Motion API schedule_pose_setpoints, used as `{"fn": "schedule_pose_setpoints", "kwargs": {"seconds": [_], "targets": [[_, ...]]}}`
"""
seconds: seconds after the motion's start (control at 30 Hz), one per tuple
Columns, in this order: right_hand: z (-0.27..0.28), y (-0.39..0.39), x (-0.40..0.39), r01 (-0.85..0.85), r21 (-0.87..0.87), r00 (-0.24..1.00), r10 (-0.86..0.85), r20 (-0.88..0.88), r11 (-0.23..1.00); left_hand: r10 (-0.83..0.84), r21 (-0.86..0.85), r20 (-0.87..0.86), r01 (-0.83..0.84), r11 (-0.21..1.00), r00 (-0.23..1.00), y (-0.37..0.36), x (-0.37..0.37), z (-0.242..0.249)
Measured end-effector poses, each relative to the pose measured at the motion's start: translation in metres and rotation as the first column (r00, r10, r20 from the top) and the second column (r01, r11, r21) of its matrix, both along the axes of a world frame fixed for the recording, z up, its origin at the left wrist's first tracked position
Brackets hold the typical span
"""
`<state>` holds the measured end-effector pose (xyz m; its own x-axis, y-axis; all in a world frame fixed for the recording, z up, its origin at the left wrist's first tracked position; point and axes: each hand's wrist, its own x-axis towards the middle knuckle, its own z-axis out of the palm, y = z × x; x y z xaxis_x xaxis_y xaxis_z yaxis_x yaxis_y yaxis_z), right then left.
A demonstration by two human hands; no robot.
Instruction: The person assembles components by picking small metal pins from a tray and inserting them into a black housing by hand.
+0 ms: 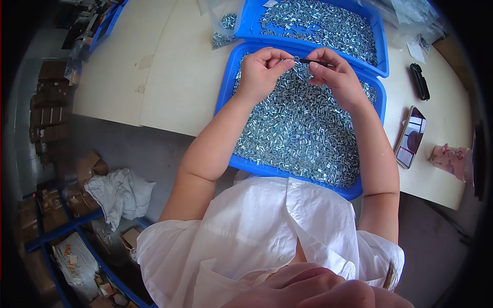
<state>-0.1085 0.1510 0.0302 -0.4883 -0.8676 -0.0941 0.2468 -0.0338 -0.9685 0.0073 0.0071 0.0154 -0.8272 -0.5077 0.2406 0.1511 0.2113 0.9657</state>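
Note:
Both my hands are held over the near blue bin (224, 97), which is filled with small shiny metal cylinders (300, 128). My right hand (336, 77) pinches a thin black pen-like tool (316, 62), its tip pointing left towards my other hand. Thumb and forefinger of my left hand (264, 72) are pressed together at that tip. Whatever they hold is too small to make out. The fingertips of the two hands are a short gap apart, with the tool spanning it.
Behind stands a second blue bin (382, 46) with more metal cylinders. A clear bag of parts (224, 38) lies at its left. On the right of the table are a black case (419, 82), a phone (411, 137) and a pink patterned cup (452, 161).

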Motion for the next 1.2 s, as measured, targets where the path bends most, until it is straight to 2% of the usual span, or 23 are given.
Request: {"fn": "schedule_pose_setpoints", "kwargs": {"seconds": [0.1, 0.17, 0.2, 0.27, 0.37, 0.4, 0.47, 0.6, 0.67, 0.7, 0.77, 0.87, 0.9, 0.97, 1.0, 1.07, 1.1, 1.17, 1.2], "targets": [[-0.001, 0.001, -0.004, 0.070, -0.021, 0.994, -0.071, -0.085, 0.997, 0.002, -0.022, -0.001, -0.002, 1.000, 1.000, 0.001, 0.000, -0.001], [-0.004, 0.004, -0.014, -0.032, 0.259, 0.989, 0.068, -0.130, 0.965, 0.004, -0.052, -0.006, -0.005, 0.999, 1.000, 0.001, 0.000, -0.002], [-0.003, 0.003, -0.012, -0.032, 0.259, 0.989, 0.068, -0.130, 0.965, 0.003, -0.044, -0.010, -0.003, 0.999, 1.000, 0.001, 0.000, -0.002], [-0.001, 0.001, -0.003, 0.031, 0.065, 0.995, -0.025, -0.093, 0.997, 0.001, -0.035, -0.012, -0.002, 0.999, 1.000, 0.001, 0.000, -0.002], [0.007, -0.001, 0.005, 0.088, -0.021, 0.990, -0.089, -0.107, 0.996, 0.013, -0.012, -0.004, -0.013, 1.000, 1.000, 0.002, 0.000, -0.001], [0.005, -0.001, 0.001, 0.086, -0.021, 0.990, -0.088, -0.107, 0.996, 0.012, -0.036, -0.007, -0.012, 0.999, 1.000, 0.003, 0.000, 0.000], [-0.002, 0.002, -0.009, -0.006, 0.170, 0.994, 0.025, -0.109, 0.985, 0.009, -0.060, -0.010, -0.010, 0.998, 1.000, 0.003, 0.000, 0.000], [0.002, -0.001, -0.001, 0.001, 0.176, 0.998, 0.011, -0.068, 0.984, 0.010, -0.077, -0.009, -0.011, 0.997, 1.000, 0.002, 0.000, -0.001], [0.015, -0.005, 0.012, 0.156, 0.024, 0.987, -0.155, -0.046, 0.987, 0.016, -0.053, 0.001, -0.016, 0.998, 1.000, 0.001, 0.000, -0.001], [0.011, -0.003, 0.008, 0.155, 0.024, 0.987, -0.154, -0.046, 0.988, 0.018, -0.070, 0.002, -0.018, 0.997, 1.000, 0.002, 0.001, 0.000], [-0.002, 0.001, -0.008, -0.017, 0.165, 0.993, 0.036, -0.114, 0.986, 0.018, -0.086, 0.003, -0.017, 0.996, 1.000, 0.003, 0.000, 0.000], [-0.010, 0.000, -0.011, -0.030, 0.249, 0.998, 0.044, -0.048, 0.968, 0.003, -0.131, -0.028, -0.007, 0.991, 1.000, 0.004, 0.000, -0.001], [-0.006, -0.001, -0.006, -0.031, 0.249, 0.998, 0.044, -0.047, 0.968, 0.006, -0.117, -0.020, -0.008, 0.993, 1.000, 0.004, 0.000, -0.001], [0.006, -0.004, 0.008, 0.109, 0.003, 0.994, -0.109, -0.017, 0.994, 0.010, -0.104, -0.013, -0.011, 0.995, 1.000, 0.003, 0.000, -0.001], [0.003, -0.003, 0.004, 0.107, 0.003, 0.994, -0.107, -0.017, 0.994, 0.004, -0.112, -0.021, -0.007, 0.994, 1.000, 0.003, 0.000, -0.001], [-0.005, 0.002, -0.009, -0.029, 0.043, 0.986, 0.035, -0.166, 0.999, -0.001, -0.118, -0.028, -0.002, 0.993, 1.000, 0.003, 0.000, -0.002], [-0.005, 0.003, -0.012, -0.028, 0.043, 0.985, 0.035, -0.166, 0.999, -0.002, -0.146, -0.025, -0.001, 0.989, 1.000, 0.003, -0.001, -0.003], [-0.003, 0.004, -0.015, -0.108, 0.300, 0.980, 0.153, -0.130, 0.948, -0.004, -0.174, -0.021, 0.001, 0.985, 1.000, 0.003, -0.001, -0.003], [-0.003, 0.003, -0.011, -0.108, 0.300, 0.980, 0.153, -0.129, 0.948, 0.004, -0.173, -0.027, -0.009, 0.985, 1.000, 0.003, -0.001, -0.003]]}}
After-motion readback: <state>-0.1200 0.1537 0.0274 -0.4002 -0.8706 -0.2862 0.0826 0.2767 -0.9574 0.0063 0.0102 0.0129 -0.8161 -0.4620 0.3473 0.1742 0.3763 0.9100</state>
